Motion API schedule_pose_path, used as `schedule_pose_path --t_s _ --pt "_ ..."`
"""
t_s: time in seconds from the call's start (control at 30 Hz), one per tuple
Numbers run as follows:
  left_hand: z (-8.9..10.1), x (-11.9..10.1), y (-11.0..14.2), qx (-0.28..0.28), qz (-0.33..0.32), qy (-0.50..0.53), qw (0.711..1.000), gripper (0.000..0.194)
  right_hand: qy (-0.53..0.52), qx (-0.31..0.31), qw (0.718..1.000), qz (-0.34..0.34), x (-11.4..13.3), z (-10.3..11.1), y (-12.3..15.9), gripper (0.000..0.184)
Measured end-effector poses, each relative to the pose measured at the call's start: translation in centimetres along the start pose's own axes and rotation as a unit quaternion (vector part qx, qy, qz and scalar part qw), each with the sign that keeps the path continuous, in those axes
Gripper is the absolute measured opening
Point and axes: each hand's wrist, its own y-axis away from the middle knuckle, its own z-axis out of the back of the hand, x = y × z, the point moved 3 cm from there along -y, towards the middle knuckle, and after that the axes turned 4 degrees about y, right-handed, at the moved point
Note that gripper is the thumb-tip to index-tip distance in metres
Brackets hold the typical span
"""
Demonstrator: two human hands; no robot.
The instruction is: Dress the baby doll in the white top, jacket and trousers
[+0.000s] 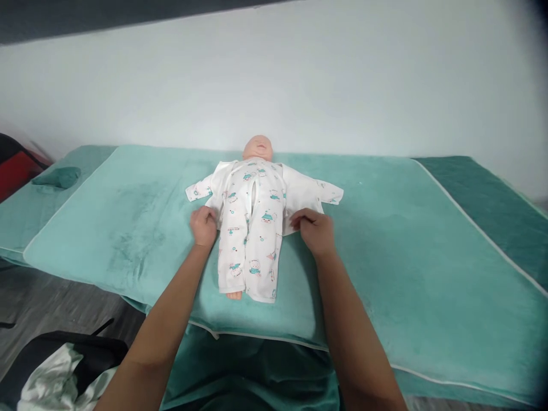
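Note:
A baby doll (258,147) lies on its back on the green bed, its head toward the wall. White printed baby trousers (233,251) cover its front from the chest down, and one foot shows at a leg opening. Beneath the doll a white baby shirt (302,185) is spread, both sleeves stretched outward. My left hand (204,226) is closed at the shirt's lower left edge, its fingertips partly hidden. On the other side my right hand (314,228) has its fingers bent and pinched at the shirt's right panel.
The padded green bed cover (406,240) has pale piped seams and runs against a white wall (342,80). A small green cushion (57,177) lies at the far left. Pale cloth (51,382) rests on a black chair (71,341) at lower left.

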Motion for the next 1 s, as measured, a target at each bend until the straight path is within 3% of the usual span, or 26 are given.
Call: schedule_pose_path --t_s 0.1,0.17,0.27,0.37,0.5,0.57,0.67,0.77,0.87,0.93,1.0 --pt "-0.1 -0.3 -0.4 -0.001 0.024 -0.007 1.000 0.022 0.125 -0.140 0.980 -0.072 -1.7 1.9 -0.6 0.031" --pt "-0.1 -0.6 -0.6 -0.007 0.036 -0.035 0.999 0.021 0.223 -0.158 0.956 -0.111 -2.5 2.6 -0.7 0.032" --pt "-0.2 -0.8 -0.7 -0.013 0.052 -0.073 0.996 0.022 0.301 -0.130 0.933 -0.150 -3.0 3.0 -0.6 0.039" --pt "-0.2 -0.9 -0.7 -0.019 0.071 -0.088 0.993 0.023 0.295 -0.073 0.935 -0.182 -2.9 2.8 -0.7 0.044" --pt "-0.3 -1.0 -0.7 -0.017 0.097 -0.091 0.991 0.023 0.243 -0.026 0.950 -0.196 -2.6 2.4 -0.9 0.026" --pt "-0.3 -1.1 -0.8 -0.010 0.113 -0.093 0.989 0.021 0.181 -0.052 0.967 -0.172 -2.4 2.3 -0.9 0.015" --pt "-0.2 -1.5 -1.0 0.002 0.143 -0.105 0.984 0.019 -0.050 -0.143 0.973 -0.175 -2.4 2.4 -0.6 0.012" --pt "-0.1 -1.9 -1.2 0.019 0.170 -0.133 0.976 0.020 -0.275 -0.225 0.918 -0.178 -2.7 2.7 -0.3 0.013" --pt "0.0 -2.2 -1.3 0.038 0.183 -0.151 0.971 0.024 -0.437 -0.261 0.848 -0.151 -2.7 2.8 -0.3 0.014" --pt "-0.1 -2.2 -1.3 0.049 0.183 -0.155 0.970 0.026 -0.499 -0.254 0.815 -0.150 -2.6 2.8 -0.3 0.013" --pt "-0.2 -2.1 -1.3 0.058 0.179 -0.153 0.970 0.026 -0.532 -0.222 0.801 -0.163 -2.4 2.5 -0.5 0.012"
